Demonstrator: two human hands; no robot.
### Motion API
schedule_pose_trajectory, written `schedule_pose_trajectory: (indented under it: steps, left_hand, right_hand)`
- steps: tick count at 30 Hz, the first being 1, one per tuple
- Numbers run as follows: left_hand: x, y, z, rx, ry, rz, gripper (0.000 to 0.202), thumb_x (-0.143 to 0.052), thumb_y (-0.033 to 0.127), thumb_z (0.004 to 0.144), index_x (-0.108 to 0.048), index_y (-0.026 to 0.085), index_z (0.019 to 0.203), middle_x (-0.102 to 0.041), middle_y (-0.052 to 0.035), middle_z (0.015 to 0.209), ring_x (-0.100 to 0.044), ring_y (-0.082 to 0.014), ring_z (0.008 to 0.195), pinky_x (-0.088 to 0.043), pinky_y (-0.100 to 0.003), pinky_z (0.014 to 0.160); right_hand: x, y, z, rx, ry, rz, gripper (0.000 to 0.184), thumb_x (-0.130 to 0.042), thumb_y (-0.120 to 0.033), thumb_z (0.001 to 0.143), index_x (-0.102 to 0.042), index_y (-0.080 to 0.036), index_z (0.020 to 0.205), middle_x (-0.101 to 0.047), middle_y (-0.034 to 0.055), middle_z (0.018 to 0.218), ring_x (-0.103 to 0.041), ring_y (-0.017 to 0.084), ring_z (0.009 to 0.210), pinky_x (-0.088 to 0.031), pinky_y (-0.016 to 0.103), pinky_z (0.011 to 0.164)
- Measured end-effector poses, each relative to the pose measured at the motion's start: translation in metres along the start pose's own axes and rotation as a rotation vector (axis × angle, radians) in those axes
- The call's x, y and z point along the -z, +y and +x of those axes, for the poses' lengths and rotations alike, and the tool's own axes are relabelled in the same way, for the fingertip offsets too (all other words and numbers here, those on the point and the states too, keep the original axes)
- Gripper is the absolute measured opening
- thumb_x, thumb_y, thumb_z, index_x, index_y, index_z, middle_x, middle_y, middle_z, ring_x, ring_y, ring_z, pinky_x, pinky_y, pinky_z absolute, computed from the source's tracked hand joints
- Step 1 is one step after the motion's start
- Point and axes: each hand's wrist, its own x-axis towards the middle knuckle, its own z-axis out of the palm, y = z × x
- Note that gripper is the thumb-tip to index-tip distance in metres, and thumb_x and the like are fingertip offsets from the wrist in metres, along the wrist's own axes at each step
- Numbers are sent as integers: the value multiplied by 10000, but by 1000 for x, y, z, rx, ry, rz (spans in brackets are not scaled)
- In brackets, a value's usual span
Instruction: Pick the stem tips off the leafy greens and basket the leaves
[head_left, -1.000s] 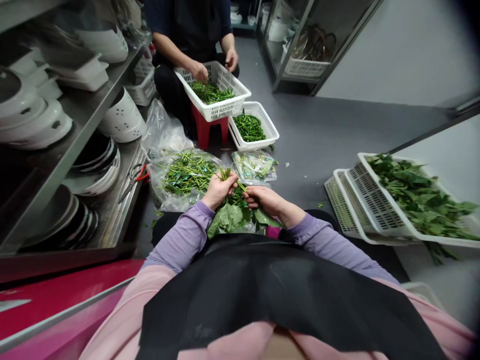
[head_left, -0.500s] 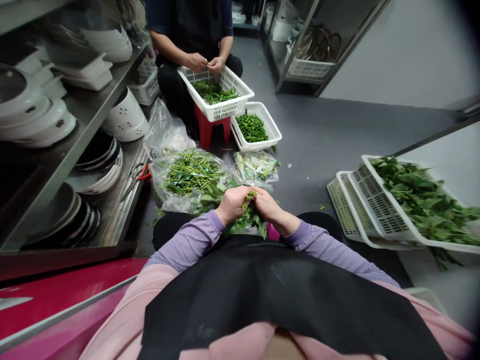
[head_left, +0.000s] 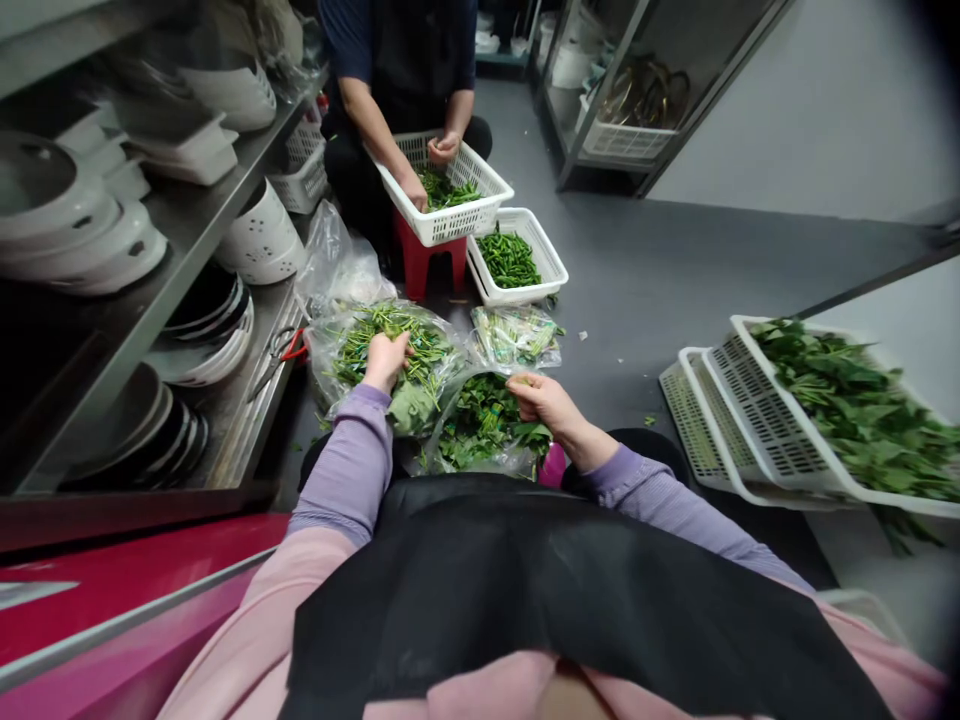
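My left hand (head_left: 386, 362) is over a clear plastic bag of cut green stems (head_left: 356, 345), its fingers curled. Whatever those fingers hold is hidden among the stems. A large leaf (head_left: 414, 405) lies at the near side of that bag. My right hand (head_left: 551, 408) has its fingers pinched on a leafy green sprig (head_left: 534, 436), right at the edge of a second plastic bag. Inside this nearer bag are bunched leafy greens (head_left: 480, 415).
Across from me a person's hands (head_left: 444, 148) work over a white basket (head_left: 480, 215) on a red stool (head_left: 420, 262). Green chillies (head_left: 508, 258) fill a basket beside it. Leafy greens (head_left: 847, 400) are heaped at right. Red-handled scissors (head_left: 281, 355) lie on the left shelf.
My hands were together over the nearer bag and are now apart, the left moved forward and left to the stems. The other person's hands separated too, one reaching down into the basket.
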Motion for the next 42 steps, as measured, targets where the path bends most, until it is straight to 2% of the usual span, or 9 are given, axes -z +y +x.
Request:
schedule_pose_trajectory:
  steps: [5,8,11,16,21,29,32,36,42]
  left_hand:
    - [-29,6,-37,97,-678,-472,335,-528,400,815,-601,120,985,-648,-78,843,-612,-131,651,-504,-255,599]
    - [-46,7,-54,134,-840,-573,351,-554,408,801,-602,142,1026,-644,-97,1011,-625,-180,862,-514,-293,741]
    - [-54,6,-63,172,-905,-584,399,-590,412,774,-596,181,1100,-626,-90,1098,-601,-201,963,-490,-309,823]
    - [-56,6,-73,176,-893,-507,449,-649,389,725,-616,179,1120,-658,-89,1011,-614,-203,933,-486,-284,803]
    - [-58,5,-71,152,-879,-544,424,-654,405,717,-630,165,1066,-673,-93,939,-630,-193,877,-496,-297,766]
    - [-55,0,-51,-13,-489,-429,284,-687,369,675,-574,117,738,-541,31,556,-527,-65,449,-481,-226,533]
    - [-57,-2,-56,51,-598,-361,275,-690,340,672,-584,115,788,-484,57,500,-469,-47,390,-441,-197,466]
    - [-65,-10,-65,100,-717,-285,244,-701,273,650,-591,111,795,-504,39,475,-519,-78,436,-435,-194,471]
    - [-56,-1,-53,-38,-371,-181,226,-709,276,632,-606,109,745,-431,76,436,-326,-21,315,-293,-171,339]
  right_hand:
    - [-11,-21,6,152,56,-113,262,-611,-352,683,-637,-154,853,-456,-52,502,-366,64,424,-318,229,468]
    - [-28,-31,12,311,43,-289,247,-629,-323,666,-667,-153,840,-641,21,775,-555,122,681,-421,267,697]
    - [-37,-30,17,345,24,-318,257,-632,-322,663,-658,-141,843,-654,49,893,-580,150,827,-415,282,803]
    - [-36,-29,14,285,70,-323,259,-641,-324,648,-648,-133,822,-635,31,787,-544,134,721,-409,273,711]
    - [-26,-26,20,50,24,34,285,-648,-393,645,-617,-146,785,-515,-39,579,-376,53,461,-289,219,471]
    - [-4,-15,24,-111,-166,275,344,-692,-421,624,-552,-143,770,-437,-63,549,-200,9,390,-160,201,404]
    - [-6,-16,24,-63,-125,271,359,-681,-443,631,-527,-156,782,-459,-63,583,-204,5,388,-192,199,402]
    - [-5,-21,27,117,100,336,354,-644,-467,649,-462,-192,778,-549,-52,704,-204,4,389,-231,200,400]
    - [12,-28,26,16,-113,254,307,-602,-444,685,-438,-184,698,-629,4,688,-209,13,353,-190,210,370]
